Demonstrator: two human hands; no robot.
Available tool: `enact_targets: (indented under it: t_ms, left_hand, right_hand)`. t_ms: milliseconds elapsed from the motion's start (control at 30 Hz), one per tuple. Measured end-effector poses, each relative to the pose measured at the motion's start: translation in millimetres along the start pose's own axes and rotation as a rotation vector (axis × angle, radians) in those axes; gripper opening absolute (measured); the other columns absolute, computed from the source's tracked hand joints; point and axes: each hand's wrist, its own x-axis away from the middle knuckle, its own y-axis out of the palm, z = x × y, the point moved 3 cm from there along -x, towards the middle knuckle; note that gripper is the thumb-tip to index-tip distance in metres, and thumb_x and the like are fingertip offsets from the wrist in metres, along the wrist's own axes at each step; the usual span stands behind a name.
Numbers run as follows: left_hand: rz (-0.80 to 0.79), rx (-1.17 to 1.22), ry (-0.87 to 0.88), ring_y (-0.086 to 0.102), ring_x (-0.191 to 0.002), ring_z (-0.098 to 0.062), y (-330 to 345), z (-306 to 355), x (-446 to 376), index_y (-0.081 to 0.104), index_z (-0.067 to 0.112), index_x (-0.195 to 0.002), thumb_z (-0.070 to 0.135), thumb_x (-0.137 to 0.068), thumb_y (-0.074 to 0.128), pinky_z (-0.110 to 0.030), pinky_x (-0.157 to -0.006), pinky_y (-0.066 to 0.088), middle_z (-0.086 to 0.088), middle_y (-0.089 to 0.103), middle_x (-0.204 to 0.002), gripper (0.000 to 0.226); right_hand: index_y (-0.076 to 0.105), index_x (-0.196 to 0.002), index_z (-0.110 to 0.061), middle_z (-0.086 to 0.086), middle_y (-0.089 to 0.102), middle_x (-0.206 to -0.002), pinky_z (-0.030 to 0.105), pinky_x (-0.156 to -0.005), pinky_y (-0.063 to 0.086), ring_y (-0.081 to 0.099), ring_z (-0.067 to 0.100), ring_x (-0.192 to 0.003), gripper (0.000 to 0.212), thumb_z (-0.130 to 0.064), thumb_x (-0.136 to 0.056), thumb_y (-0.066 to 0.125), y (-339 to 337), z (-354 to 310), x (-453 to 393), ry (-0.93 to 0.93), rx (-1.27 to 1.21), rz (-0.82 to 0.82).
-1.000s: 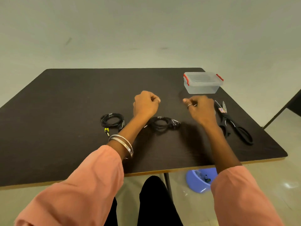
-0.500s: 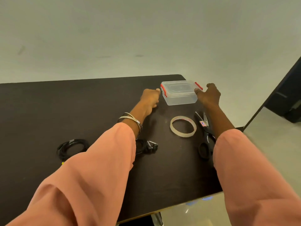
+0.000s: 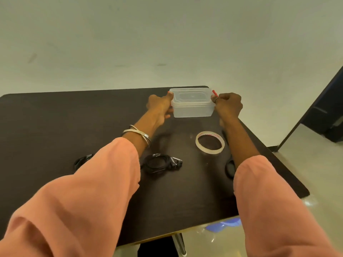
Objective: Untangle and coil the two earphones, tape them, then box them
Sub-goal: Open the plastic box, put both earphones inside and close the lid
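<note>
A clear plastic box [image 3: 192,106] with a lid and red clips stands at the far right of the dark table [image 3: 55,123]. My left hand [image 3: 160,107] grips its left end and my right hand [image 3: 229,104] grips its right end by the red clip. One coiled black earphone [image 3: 159,162] lies between my forearms. The other coiled earphone [image 3: 81,161] shows only partly, behind my left sleeve. A tape roll [image 3: 210,142] lies flat in front of the box.
Black scissors [image 3: 229,168] lie under my right forearm, mostly hidden. The table's right edge runs close to my right arm. A blue object [image 3: 224,224] sits on the floor below the front edge. A dark door stands at the far right.
Both hands moved from beside the box to take hold of its two ends. The view shifted, so the table sits lower and nearer.
</note>
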Motion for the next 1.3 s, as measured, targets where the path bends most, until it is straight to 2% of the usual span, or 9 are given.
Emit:
enact_targets:
  t_ms: [167, 267, 367, 433, 600, 900, 1067, 1200, 1300]
  left_hand:
    - [0.104, 0.025, -0.009, 0.066, -0.066, -0.017, -78, 5, 17, 0.059, 0.002, -0.116, 0.029, -0.081, 0.071, -0.032, -0.064, 0.056, -0.006, 0.069, -0.086, 0.046]
    - [0.153, 0.022, -0.009, 0.062, -0.063, -0.017, -123, 1, 36, 0.065, 0.005, -0.1, 0.023, -0.082, 0.07, -0.032, -0.068, 0.056, -0.006, 0.067, -0.081, 0.026]
    - [0.176, 0.007, -0.026, 0.062, -0.064, -0.015, -160, -6, 56, 0.064, 0.009, -0.093, 0.021, -0.086, 0.068, -0.029, -0.063, 0.053, -0.003, 0.066, -0.077, 0.015]
    - [0.161, -0.008, -0.05, 0.062, -0.064, -0.016, -178, -13, 64, 0.063, 0.01, -0.089, 0.02, -0.087, 0.067, -0.029, -0.064, 0.052, -0.005, 0.065, -0.078, 0.011]
    - [0.151, -0.082, -0.071, 0.068, -0.067, -0.018, -206, -26, 75, 0.064, 0.008, -0.092, 0.018, -0.087, 0.067, -0.03, -0.066, 0.052, -0.008, 0.07, -0.081, 0.012]
    - [0.208, -0.037, -0.096, 0.07, -0.06, -0.016, -215, -31, 79, 0.064, 0.004, -0.086, 0.009, -0.085, 0.064, -0.032, -0.07, 0.055, -0.011, 0.071, -0.077, 0.005]
    - [0.237, -0.028, -0.13, 0.07, -0.061, -0.015, -218, -35, 77, 0.062, 0.004, -0.093, 0.008, -0.088, 0.063, -0.028, -0.067, 0.056, -0.01, 0.071, -0.08, 0.007]
    - [0.27, -0.199, -0.138, 0.068, -0.073, -0.018, -225, -36, 72, 0.062, 0.002, -0.107, 0.016, -0.091, 0.061, -0.027, -0.058, 0.052, -0.011, 0.072, -0.09, 0.021]
    - [0.25, -0.382, 0.03, 0.063, -0.1, -0.022, -230, -33, 70, 0.058, 0.011, -0.124, 0.036, -0.095, 0.055, -0.035, -0.076, 0.053, -0.005, 0.065, -0.112, 0.038]
  right_hand:
    - [0.067, -0.088, -0.009, 0.005, 0.068, -0.092, 0.042, -0.076, 0.06, 0.068, 0.023, -0.085, 0.015, -0.016, -0.079, 0.076, 32, -10, 46, 0.054, -0.195, -0.148]
    - [0.063, -0.096, -0.005, 0.01, 0.067, -0.097, 0.028, -0.055, 0.059, 0.066, 0.018, -0.076, 0.021, -0.013, -0.081, 0.075, 53, -13, 79, 0.088, -0.24, -0.254]
    - [0.066, -0.084, -0.006, 0.015, 0.069, -0.094, 0.023, -0.048, 0.053, 0.067, 0.02, -0.07, 0.013, -0.016, -0.082, 0.075, 72, -8, 108, 0.123, -0.218, -0.383]
    - [0.067, -0.077, -0.006, 0.015, 0.07, -0.094, 0.024, -0.049, 0.054, 0.07, 0.022, -0.073, 0.011, -0.014, -0.083, 0.073, 81, -4, 122, 0.131, -0.187, -0.436]
    - [0.07, -0.086, -0.004, 0.011, 0.07, -0.093, 0.027, -0.052, 0.057, 0.071, 0.021, -0.078, 0.007, -0.01, -0.083, 0.072, 88, -4, 141, 0.119, -0.164, -0.482]
    - [0.068, -0.086, 0.0, 0.012, 0.072, -0.088, 0.037, -0.059, 0.061, 0.073, 0.022, -0.069, 0.008, -0.007, -0.089, 0.065, 91, -6, 137, 0.176, -0.124, -0.526]
    - [0.063, -0.09, 0.004, 0.016, 0.07, -0.085, 0.03, -0.049, 0.057, 0.072, 0.023, -0.061, 0.009, -0.004, -0.092, 0.059, 89, -4, 140, 0.232, -0.08, -0.501]
    - [0.068, -0.092, 0.005, 0.02, 0.07, -0.096, 0.034, -0.077, 0.058, 0.069, 0.024, -0.075, 0.017, -0.009, -0.093, 0.058, 90, -3, 137, -0.061, 0.226, -0.45]
    - [0.062, -0.12, -0.005, 0.01, 0.065, -0.119, 0.026, -0.089, 0.045, 0.06, 0.02, -0.105, 0.033, -0.025, -0.093, 0.06, 83, -24, 138, -0.346, 0.262, -0.518]
